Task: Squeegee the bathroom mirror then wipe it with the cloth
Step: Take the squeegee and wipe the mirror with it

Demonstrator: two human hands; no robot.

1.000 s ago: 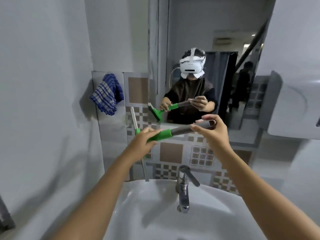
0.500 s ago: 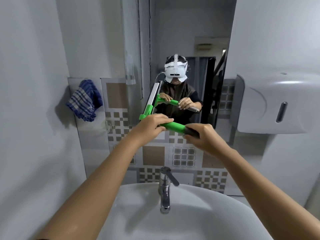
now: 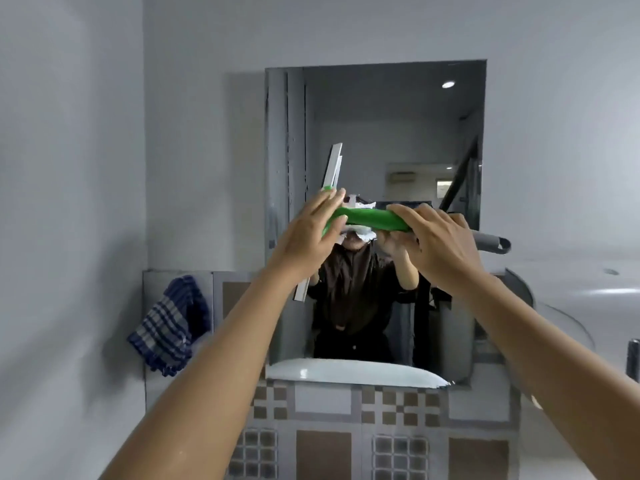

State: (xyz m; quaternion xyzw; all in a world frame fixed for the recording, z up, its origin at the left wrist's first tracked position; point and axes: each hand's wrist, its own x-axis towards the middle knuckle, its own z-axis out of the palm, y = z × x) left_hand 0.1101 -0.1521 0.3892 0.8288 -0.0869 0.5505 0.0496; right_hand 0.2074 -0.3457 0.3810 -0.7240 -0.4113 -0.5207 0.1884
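A rectangular mirror (image 3: pixel 398 126) hangs on the grey wall ahead. Both my hands hold a green-handled squeegee (image 3: pixel 372 218) up in front of its middle. My left hand (image 3: pixel 311 237) grips the handle near the head, and my right hand (image 3: pixel 440 244) grips it further back, where a grey end sticks out to the right. The white blade (image 3: pixel 332 168) stands nearly upright near the glass at the mirror's left part. A blue checked cloth (image 3: pixel 166 327) hangs on the tiled wall at the lower left.
Patterned brown and grey tiles (image 3: pixel 346 427) run below the mirror. A white dispenser (image 3: pixel 588 289) juts from the right wall. The mirror reflects a person in dark clothes and the basin rim.
Both hands have lifted the squeegee from chest height up to the mirror's middle. The view has tilted upward, so the basin and tap have dropped out of sight.
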